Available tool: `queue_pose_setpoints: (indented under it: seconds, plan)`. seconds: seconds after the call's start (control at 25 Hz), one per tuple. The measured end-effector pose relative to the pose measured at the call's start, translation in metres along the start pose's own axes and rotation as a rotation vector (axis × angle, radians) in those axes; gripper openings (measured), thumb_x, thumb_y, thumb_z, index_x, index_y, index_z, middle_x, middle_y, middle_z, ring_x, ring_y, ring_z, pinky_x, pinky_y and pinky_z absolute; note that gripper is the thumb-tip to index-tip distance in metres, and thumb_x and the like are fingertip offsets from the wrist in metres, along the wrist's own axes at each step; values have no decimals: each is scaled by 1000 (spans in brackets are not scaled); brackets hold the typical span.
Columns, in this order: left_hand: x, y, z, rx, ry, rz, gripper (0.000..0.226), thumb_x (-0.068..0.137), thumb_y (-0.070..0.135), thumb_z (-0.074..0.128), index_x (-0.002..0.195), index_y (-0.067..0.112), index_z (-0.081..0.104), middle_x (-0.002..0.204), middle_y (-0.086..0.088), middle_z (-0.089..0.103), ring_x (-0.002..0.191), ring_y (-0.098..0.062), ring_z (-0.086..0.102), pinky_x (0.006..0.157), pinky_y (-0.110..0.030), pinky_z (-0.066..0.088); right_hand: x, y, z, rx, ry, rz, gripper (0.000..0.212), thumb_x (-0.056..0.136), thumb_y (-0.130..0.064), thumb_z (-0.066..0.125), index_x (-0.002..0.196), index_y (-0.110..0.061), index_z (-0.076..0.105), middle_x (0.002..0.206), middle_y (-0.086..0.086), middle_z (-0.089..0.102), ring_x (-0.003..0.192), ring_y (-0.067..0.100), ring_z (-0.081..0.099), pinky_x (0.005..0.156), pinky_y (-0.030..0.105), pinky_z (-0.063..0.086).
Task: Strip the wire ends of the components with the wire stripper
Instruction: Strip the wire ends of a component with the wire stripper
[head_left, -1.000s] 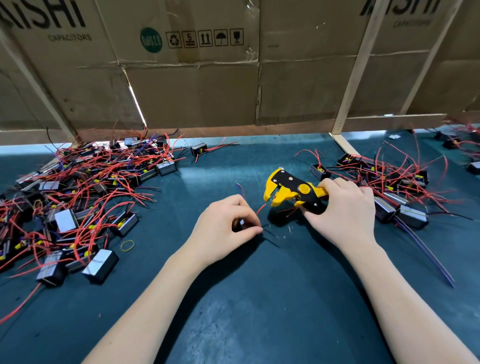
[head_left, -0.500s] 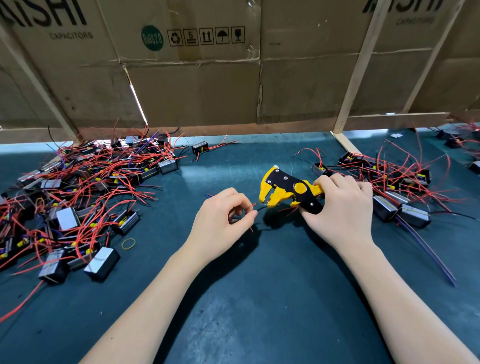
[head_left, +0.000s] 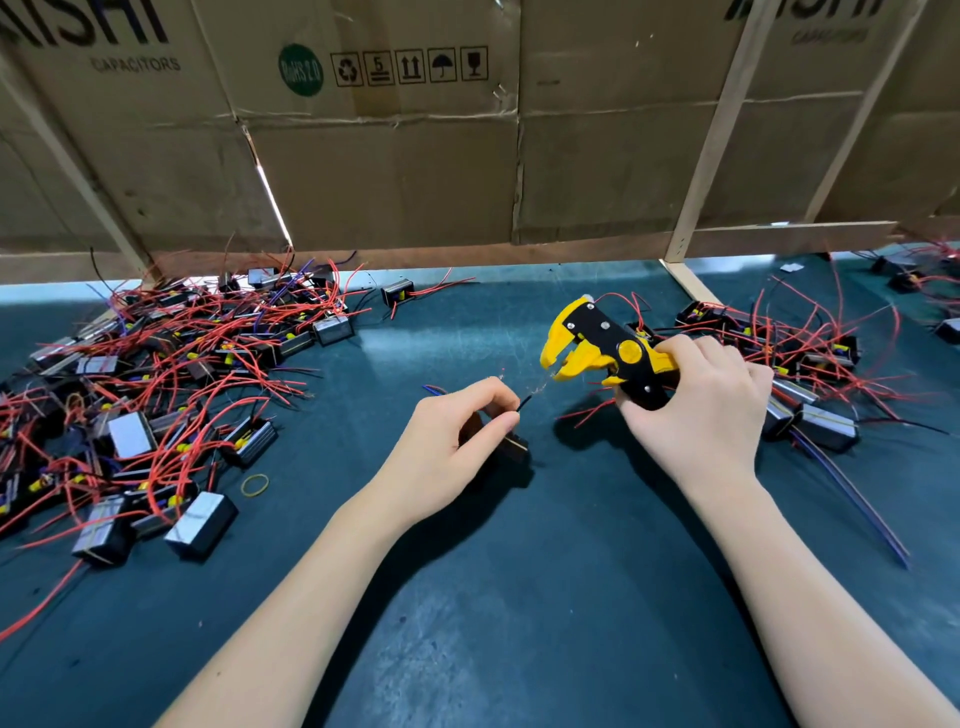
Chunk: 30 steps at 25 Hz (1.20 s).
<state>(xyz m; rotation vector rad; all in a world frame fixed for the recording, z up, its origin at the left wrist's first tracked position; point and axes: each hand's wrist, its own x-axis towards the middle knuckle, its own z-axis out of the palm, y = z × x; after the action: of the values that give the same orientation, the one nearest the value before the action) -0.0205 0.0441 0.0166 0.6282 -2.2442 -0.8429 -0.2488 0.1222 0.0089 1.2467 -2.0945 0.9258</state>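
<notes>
While my right hand (head_left: 701, 415) grips the yellow wire stripper (head_left: 602, 353) w/ its jaws apart, my left hand (head_left: 457, 441) pinches a dark wire (head_left: 524, 401) of a black component (head_left: 511, 447), just short of the jaws.

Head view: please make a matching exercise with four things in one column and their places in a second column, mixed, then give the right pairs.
Things:
1. wire stripper
2. rubber band
3. dark wire
4. purple cable

Places:
A. pinched in the left hand
B. lying on the mat at the far right
C. gripped in the right hand
D. on the mat beside the left pile of components

Pairs: 1-C, 2-D, 3-A, 4-B
</notes>
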Motion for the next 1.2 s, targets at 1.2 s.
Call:
queue_pose_setpoints:
  seconds: [1.2]
  plan:
    - [4, 4, 0, 38, 41, -335, 27, 84, 16, 67, 60, 26, 61, 55, 8, 61, 55, -12, 47, 62, -27, 40, -10, -23, -2, -160, -63, -208, 33, 68, -40, 72, 72, -12, 57, 68, 4, 56, 66, 30, 51, 71, 39, 27]
